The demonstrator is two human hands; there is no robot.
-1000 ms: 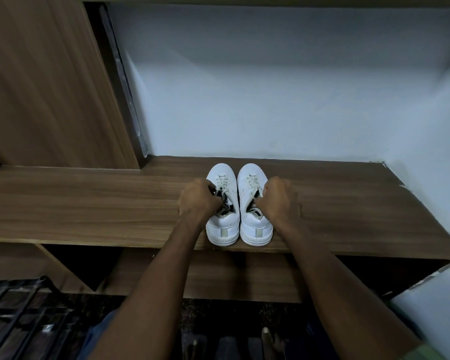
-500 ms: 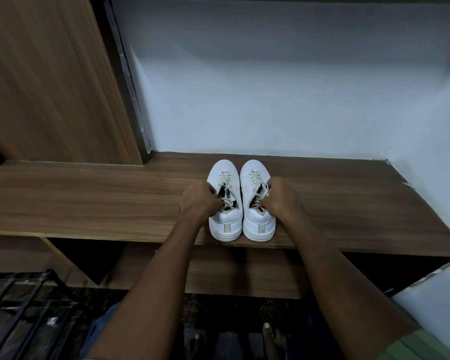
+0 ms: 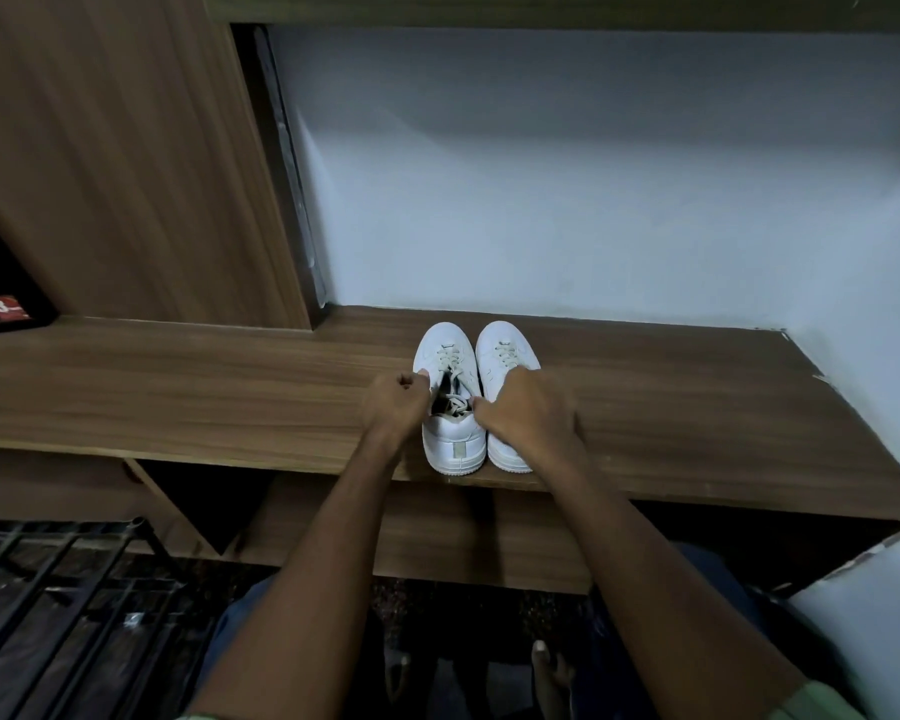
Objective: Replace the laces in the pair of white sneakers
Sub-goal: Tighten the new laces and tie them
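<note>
We see a wooden bench against a pale blue wall, a wood-grain panel at left, and a dark metal rack below in dim light.

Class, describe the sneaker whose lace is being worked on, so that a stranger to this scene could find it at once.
Start at the long wooden shelf below the pale wall, where two white sneakers stand side by side, heels at the front edge. It is the left sneaker, flanked by the left hand and right hand. Unlike the right sneaker, its loosened lace and heel tab show.
</note>
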